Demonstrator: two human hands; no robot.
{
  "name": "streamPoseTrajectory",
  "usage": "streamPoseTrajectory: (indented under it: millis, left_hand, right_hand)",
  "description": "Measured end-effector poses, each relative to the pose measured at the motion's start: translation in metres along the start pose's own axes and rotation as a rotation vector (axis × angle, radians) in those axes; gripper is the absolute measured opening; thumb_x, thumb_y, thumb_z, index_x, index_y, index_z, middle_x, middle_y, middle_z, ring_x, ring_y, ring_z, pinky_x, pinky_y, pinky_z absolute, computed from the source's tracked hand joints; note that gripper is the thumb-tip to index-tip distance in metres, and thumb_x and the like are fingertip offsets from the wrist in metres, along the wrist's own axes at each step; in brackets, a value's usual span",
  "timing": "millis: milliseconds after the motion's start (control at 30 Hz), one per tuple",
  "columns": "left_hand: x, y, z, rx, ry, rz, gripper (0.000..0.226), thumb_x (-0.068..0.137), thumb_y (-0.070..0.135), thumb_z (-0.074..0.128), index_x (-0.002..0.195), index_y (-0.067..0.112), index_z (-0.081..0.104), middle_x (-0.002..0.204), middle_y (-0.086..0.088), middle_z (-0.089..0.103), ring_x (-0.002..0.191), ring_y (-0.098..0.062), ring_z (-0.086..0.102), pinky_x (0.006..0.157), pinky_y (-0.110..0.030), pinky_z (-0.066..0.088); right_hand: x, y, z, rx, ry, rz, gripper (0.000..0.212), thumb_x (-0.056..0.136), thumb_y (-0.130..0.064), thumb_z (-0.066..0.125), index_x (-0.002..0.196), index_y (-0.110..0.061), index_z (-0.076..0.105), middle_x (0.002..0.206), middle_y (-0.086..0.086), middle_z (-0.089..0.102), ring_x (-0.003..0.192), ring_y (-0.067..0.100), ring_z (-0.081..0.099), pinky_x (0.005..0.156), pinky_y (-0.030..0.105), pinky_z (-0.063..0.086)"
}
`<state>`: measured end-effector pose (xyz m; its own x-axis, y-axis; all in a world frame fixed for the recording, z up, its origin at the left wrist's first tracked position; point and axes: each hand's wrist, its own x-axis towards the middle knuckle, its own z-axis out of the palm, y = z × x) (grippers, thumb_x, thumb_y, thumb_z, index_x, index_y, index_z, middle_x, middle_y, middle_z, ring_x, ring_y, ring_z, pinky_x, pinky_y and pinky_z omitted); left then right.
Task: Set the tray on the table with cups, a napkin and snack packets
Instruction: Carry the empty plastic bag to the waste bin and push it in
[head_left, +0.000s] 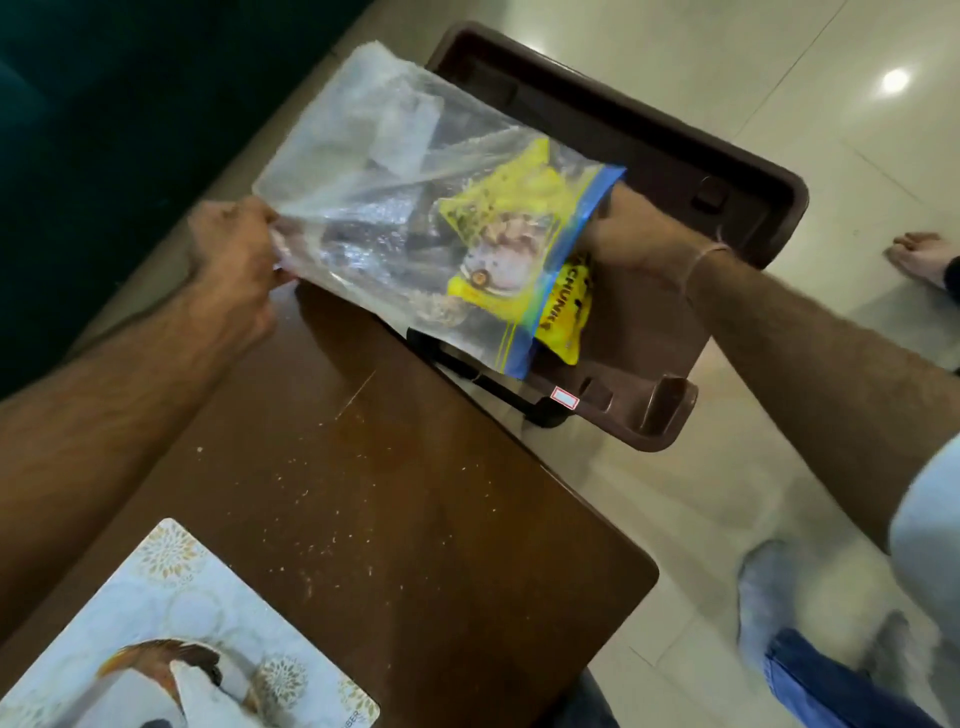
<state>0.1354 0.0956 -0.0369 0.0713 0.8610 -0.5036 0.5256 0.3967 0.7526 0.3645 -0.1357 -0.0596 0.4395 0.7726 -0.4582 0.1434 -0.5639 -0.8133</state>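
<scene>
A clear zip bag (384, 202) with a blue seal strip hangs in the air above the far edge of the brown wooden table (395, 493). My left hand (236, 260) pinches its bottom corner. My right hand (621, 228) is at the bag's open mouth, closed on a yellow snack packet (563, 312) that sticks halfway out. Another yellow packet (498, 208) and some pale paper show through the plastic. The printed tray (156, 597) with a bird picture lies at the table's near left corner.
A brown plastic chair (675, 171) stands just beyond the table, under the bag. Crumbs are scattered on the tabletop. Pale tiled floor lies to the right, with my socked feet (779, 613) and another person's bare foot (919, 254). A dark sofa fills the upper left.
</scene>
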Motion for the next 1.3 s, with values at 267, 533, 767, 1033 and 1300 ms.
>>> streamPoseTrajectory:
  millis: [267, 533, 767, 1033, 1300]
  left_hand:
    - [-0.016, -0.018, -0.016, -0.369, -0.184, -0.247, 0.063, 0.081, 0.046, 0.078, 0.132, 0.017, 0.054, 0.12, -0.007, 0.07, 0.101, -0.022, 0.073, 0.079, -0.035, 0.062]
    - [-0.049, -0.024, 0.015, -0.395, -0.235, -0.396, 0.009, 0.087, 0.018, 0.069, 0.082, 0.015, 0.063, 0.099, -0.009, 0.071, 0.071, -0.015, 0.064, 0.064, -0.029, 0.055]
    - [-0.04, -0.004, -0.059, -1.031, -0.386, -0.156, 0.036, 0.06, 0.008, 0.054, 0.096, 0.009, 0.052, 0.133, -0.019, 0.059, 0.125, -0.042, 0.059, 0.098, -0.061, 0.047]
    - [-0.043, 0.008, -0.122, -0.962, -0.721, -0.009, 0.05, 0.065, 0.014, 0.041, 0.103, 0.006, 0.074, 0.115, -0.016, 0.07, 0.113, -0.042, 0.065, 0.107, -0.06, 0.042]
    - [-0.058, 0.033, -0.199, -0.906, -0.648, -0.074, 0.044, 0.089, 0.016, 0.046, 0.128, 0.002, 0.06, 0.134, -0.022, 0.063, 0.125, -0.044, 0.059, 0.103, -0.055, 0.049]
  right_hand:
    - [-0.036, 0.039, -0.04, 0.155, 0.109, 0.135, 0.046, 0.081, 0.009, 0.072, 0.123, 0.009, 0.053, 0.123, 0.029, 0.065, 0.107, 0.034, 0.066, 0.099, 0.053, 0.052]
    - [-0.035, 0.046, -0.017, 0.204, 0.238, 0.201, 0.039, 0.082, 0.003, 0.074, 0.115, -0.013, 0.059, 0.105, 0.005, 0.072, 0.092, 0.018, 0.071, 0.091, 0.045, 0.057]
    - [-0.031, 0.04, -0.008, 0.002, 0.342, 0.338, 0.074, 0.071, -0.023, 0.083, 0.136, -0.021, 0.047, 0.132, 0.006, 0.059, 0.122, 0.027, 0.057, 0.106, 0.049, 0.046]
    - [-0.015, -0.094, 0.023, 0.116, 0.401, -0.116, 0.051, 0.081, -0.039, 0.074, 0.124, -0.022, 0.053, 0.114, 0.0, 0.061, 0.106, 0.016, 0.063, 0.092, 0.039, 0.053]
    - [-0.015, -0.245, 0.097, 0.423, -0.201, -0.181, 0.076, 0.088, 0.012, 0.061, 0.151, -0.012, 0.025, 0.106, 0.023, 0.059, 0.072, 0.029, 0.062, 0.079, 0.054, 0.056]
